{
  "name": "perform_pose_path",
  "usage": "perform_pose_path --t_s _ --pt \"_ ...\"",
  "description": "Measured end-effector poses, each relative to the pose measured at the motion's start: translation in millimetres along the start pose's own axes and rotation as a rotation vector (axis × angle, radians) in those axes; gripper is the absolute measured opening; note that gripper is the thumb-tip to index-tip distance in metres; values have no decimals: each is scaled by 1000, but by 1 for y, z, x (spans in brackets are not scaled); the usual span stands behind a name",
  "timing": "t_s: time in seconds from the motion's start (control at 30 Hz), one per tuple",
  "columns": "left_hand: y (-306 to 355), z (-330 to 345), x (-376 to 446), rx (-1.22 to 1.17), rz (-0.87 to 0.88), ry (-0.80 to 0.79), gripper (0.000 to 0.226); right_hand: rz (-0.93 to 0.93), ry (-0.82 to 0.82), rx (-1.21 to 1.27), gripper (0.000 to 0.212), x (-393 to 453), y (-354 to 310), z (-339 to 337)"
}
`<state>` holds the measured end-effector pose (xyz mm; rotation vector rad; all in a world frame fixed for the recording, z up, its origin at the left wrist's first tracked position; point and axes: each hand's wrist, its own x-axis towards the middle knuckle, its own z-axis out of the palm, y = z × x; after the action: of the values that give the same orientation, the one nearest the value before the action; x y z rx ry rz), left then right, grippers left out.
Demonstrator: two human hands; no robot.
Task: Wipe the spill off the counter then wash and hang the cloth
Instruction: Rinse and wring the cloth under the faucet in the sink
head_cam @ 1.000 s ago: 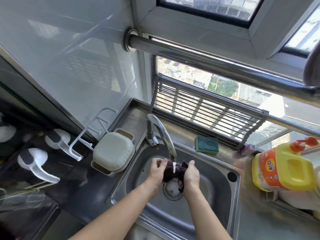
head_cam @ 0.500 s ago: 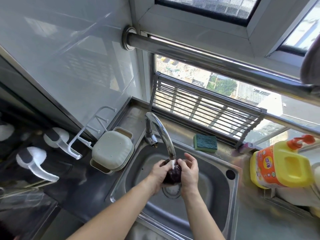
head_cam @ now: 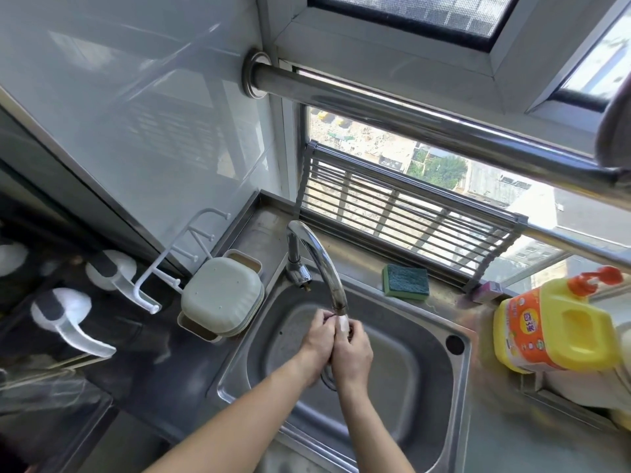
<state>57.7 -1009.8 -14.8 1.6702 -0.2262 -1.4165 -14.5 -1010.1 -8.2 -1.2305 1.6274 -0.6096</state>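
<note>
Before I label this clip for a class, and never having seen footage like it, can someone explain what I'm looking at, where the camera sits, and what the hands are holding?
There is no machine here: a person wears a wide-angle camera on the head, looking down at their own bare arms. That is the only view.

The left hand and right hand are pressed together over a steel sink, right under the spout of the tap, where water runs onto them. They appear to squeeze the cloth between them, but it is almost wholly hidden by the fingers.

Around the sink: a green sponge on the ledge behind, a yellow detergent bottle on the right, and a pale lidded box on the left. A metal rail runs overhead.
</note>
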Motion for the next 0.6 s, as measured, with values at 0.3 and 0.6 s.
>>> perform_pose_path --t_s 0.3,0.6 --pt "-8 4 -4 -201 -91 73 34 -103 185 -138 36 0 -15 -6" --pt "1 -2 -15 35 -12 -13 36 -33 39 -158 42 7 -14 -15"
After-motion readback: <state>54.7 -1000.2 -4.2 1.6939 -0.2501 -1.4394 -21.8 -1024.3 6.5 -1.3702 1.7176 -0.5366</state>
